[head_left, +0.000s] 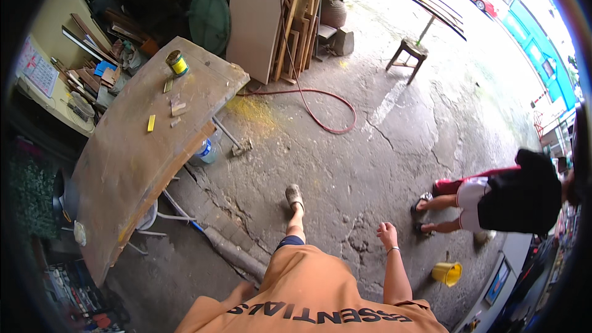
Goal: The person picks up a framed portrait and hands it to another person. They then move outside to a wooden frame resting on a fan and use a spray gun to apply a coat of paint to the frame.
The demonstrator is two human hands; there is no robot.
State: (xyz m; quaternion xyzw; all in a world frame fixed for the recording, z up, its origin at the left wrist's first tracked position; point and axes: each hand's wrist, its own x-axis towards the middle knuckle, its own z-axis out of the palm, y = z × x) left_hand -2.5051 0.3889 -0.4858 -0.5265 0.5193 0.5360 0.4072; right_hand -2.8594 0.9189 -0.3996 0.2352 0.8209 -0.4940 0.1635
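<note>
My right hand (387,235) hangs over the concrete floor at my side, its fingers loosely curled and nothing showing in them. A band circles that wrist. Close to my shirt, my left hand (242,294) is smeared by motion, so its fingers cannot be read. Neither hand touches any object that I can see. To the left stands a worn wooden table (132,148). On it are a yellow-and-green can (177,63), a small yellow block (151,123) and a few flat scraps (178,106). One of my feet, in a clog (295,197), is stretched forward.
A red hose (336,131) loops across the floor. Boards and frames (256,34) lean at the back, and a stool (409,55) stands farther off with slats above it. On the right are another person (515,194) and a yellow bucket (446,274). A pipe (237,253) runs beside the table.
</note>
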